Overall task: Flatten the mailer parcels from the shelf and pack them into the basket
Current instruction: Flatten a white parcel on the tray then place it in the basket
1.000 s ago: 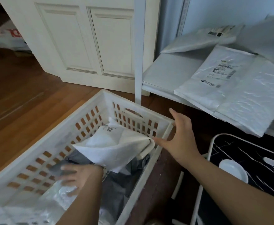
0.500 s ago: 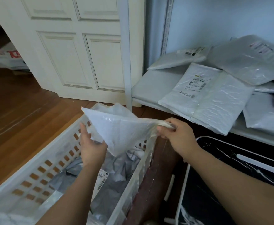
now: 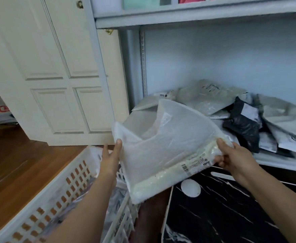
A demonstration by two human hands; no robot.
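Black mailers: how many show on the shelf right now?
1: a crumpled black mailer lies on the shelf among pale parcels, right of the held mailer. Others may be buried.

The mailer (image 3: pixel 163 151) is translucent white bubble plastic, faintly glossy, with a paper label. The basket (image 3: pixel 70 183) is matt white plastic lattice, the floor (image 3: pixel 17 165) polished wood. A crinkled glossy black plastic bag (image 3: pixel 241 127) lies among smooth grey plastic parcels (image 3: pixel 203 99).

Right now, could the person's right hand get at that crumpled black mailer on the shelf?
Probably not at once: the right hand grips the white bubble mailer, which the left hand also holds. The black mailer lies uncovered on the shelf just beyond, so a freed hand looks able.
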